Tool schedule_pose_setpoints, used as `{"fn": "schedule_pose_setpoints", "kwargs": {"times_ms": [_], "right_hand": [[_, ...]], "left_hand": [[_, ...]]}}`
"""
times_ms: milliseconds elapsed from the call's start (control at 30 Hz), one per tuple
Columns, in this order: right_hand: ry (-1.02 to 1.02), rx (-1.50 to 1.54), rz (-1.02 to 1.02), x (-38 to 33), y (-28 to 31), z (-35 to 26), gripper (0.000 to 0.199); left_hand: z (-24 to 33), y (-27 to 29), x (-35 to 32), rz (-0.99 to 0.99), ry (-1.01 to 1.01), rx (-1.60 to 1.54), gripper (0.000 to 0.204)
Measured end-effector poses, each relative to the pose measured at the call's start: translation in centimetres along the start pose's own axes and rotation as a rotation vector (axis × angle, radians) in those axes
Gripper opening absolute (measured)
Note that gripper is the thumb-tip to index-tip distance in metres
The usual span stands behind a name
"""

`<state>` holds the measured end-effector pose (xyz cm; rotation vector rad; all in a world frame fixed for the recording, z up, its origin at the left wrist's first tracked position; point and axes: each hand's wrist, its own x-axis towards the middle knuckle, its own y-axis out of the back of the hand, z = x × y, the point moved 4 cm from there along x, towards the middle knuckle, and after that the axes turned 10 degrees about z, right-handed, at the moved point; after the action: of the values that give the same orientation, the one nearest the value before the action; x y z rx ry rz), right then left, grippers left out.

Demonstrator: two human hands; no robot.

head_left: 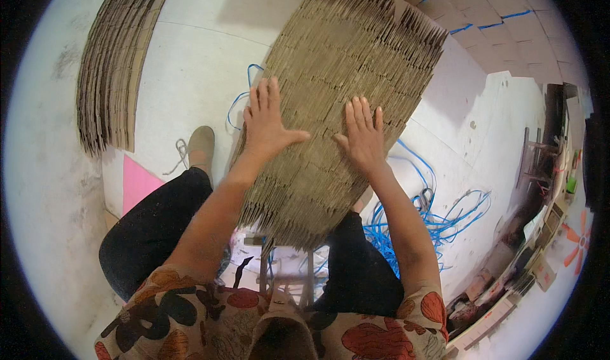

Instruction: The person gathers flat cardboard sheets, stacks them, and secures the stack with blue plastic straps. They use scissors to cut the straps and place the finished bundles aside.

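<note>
A long stack of flat brown cardboard pieces [330,61], seen on its many edges, stretches away from between my knees. On its left side my left hand [267,128] lies with fingers spread and thumb out. My right hand [363,134] rests on the stack's right part, fingers stretched forward. Both palms press on the cardboard edges and neither hand grips anything. A blue strap [236,101] loops out from under the stack's left edge, and another blue strap [416,158] comes out at its right.
A tangled heap of blue strapping [454,223] lies on the floor right of my leg. Another cardboard stack [117,61] stands at the left wall. Strapped cardboard bundles [502,26] are piled far right. A pink sheet [138,183] lies by my left knee. Assorted boxes [543,271] line the right side.
</note>
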<state>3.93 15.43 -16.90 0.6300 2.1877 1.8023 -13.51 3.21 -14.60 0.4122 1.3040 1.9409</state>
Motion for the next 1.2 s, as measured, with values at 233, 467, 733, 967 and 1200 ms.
{"fn": "schedule_pose_setpoints", "kwargs": {"times_ms": [233, 467, 733, 967, 1200], "right_hand": [[-0.016, 0.025, 0.017, -2.3, 0.8, 2.0, 0.076], [0.084, 0.008, 0.07, -2.8, 0.8, 3.0, 0.07], [0.255, 0.028, 0.153, -2.1, 1.5, 2.7, 0.059], [0.123, 0.048, -0.179, 0.6, 2.0, -2.1, 0.057], [0.051, 0.097, 0.098, -1.5, 1.3, -1.8, 0.056]], "left_hand": [[0.1, -1.1, 0.0, -0.097, -0.039, 0.227, 0.125], [-0.4, -0.8, 0.7, -0.129, -0.015, 0.241, 0.123], [-0.6, -0.8, 0.6, -0.118, -0.016, 0.249, 0.124], [-0.4, -0.9, 0.6, -0.104, -0.005, 0.299, 0.127], [-0.9, -1.0, 0.5, -0.077, -0.023, 0.288, 0.127]]}}
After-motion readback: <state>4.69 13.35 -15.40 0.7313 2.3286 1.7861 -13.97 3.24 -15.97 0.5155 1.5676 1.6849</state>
